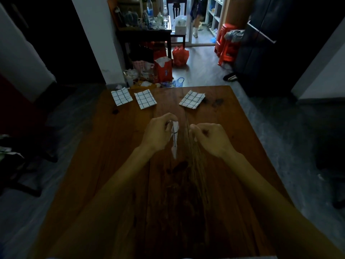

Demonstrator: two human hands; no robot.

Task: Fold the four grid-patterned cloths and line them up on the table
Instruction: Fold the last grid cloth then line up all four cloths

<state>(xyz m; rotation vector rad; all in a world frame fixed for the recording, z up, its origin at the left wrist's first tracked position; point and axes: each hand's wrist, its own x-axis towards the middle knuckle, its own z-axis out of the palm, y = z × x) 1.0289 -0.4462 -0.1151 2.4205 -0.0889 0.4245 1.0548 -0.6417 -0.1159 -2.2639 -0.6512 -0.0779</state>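
White cloth with dark grid lines, gathered into a narrow drooping strip, pinched in curled fingers of left hand above mid-table. Right hand curled just beside it (whether gripping an edge of the cloth, cannot tell). Three folded grid-patterned squares flat along far edge of brown wooden table: left, middle, right, the last set apart and angled.

Dim room, red stools, grey floor
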